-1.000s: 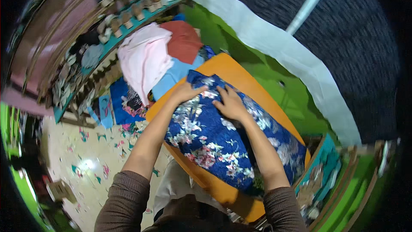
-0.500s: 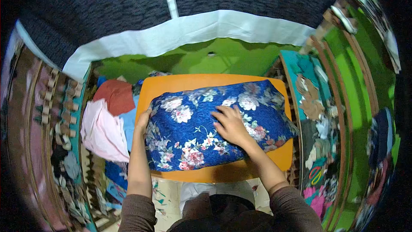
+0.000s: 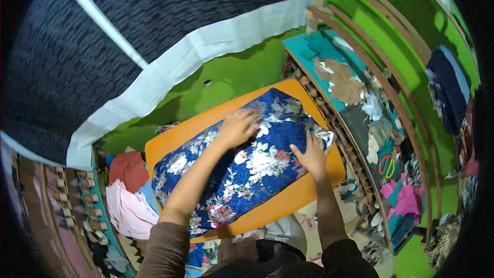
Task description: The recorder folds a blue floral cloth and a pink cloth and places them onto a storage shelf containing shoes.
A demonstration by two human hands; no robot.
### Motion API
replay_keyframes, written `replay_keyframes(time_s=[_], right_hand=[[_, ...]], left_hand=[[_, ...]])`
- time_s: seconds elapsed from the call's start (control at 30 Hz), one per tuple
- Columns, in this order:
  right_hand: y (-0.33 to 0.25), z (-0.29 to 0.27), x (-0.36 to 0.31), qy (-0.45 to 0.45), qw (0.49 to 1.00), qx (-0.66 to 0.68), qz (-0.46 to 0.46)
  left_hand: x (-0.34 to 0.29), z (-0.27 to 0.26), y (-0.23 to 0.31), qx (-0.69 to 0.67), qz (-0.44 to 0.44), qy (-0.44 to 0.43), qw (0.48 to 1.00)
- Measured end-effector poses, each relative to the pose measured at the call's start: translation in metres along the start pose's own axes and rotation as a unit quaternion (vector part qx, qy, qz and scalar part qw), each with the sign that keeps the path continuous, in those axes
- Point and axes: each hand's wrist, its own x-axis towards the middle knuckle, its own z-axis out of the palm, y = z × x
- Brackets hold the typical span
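A plump, pillow-shaped piece of dark blue fabric (image 3: 221, 195) with white and pink flowers lies across an orange table (image 3: 293, 201). My left hand (image 3: 239, 127) reaches over it and rests palm down on its far middle part, fingers extended and slightly blurred. At the fabric's right end, my right hand (image 3: 312, 157) lies on the surface with thumb and fingers spread, beside a shiny, pale raised corner. Neither hand grips anything that I can see. My left forearm hides part of the fabric's middle.
To the table's left are a pink cloth (image 3: 128, 208) and a rust-red cloth (image 3: 128, 170). A teal-topped bench (image 3: 303, 54) on the right holds fabric scraps and red-and-yellow-handled scissors (image 3: 386, 166). Wooden rails (image 3: 396, 82) run beyond it. Scraps litter the floor.
My view has turned to the right. The left hand has moved from the fabric's left end to its far middle; the right hand has gone from the middle to the right end.
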Motion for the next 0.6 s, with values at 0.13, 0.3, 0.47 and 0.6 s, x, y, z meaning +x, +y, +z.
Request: replay_keyframes(time_s=[0.13,0.3,0.47,0.6], right_hand=[[0.001,0.004,0.007,-0.045,0.997,0.059,0.028],[0.011,0.007,0.007,-0.089,0.978,0.172,0.075],[0.028,0.002,0.026,-0.134,0.967,0.205,0.072],[0.04,0.015,0.046,-0.183,0.924,0.332,0.05]], left_hand=[[0.078,0.055,0.016,0.027,0.136,-0.083,0.987],[0.118,0.099,-0.001,0.125,0.165,-0.144,0.968],[0.128,0.108,0.012,0.19,0.123,-0.204,0.952],[0.138,0.11,0.005,0.077,0.084,-0.28,0.953]])
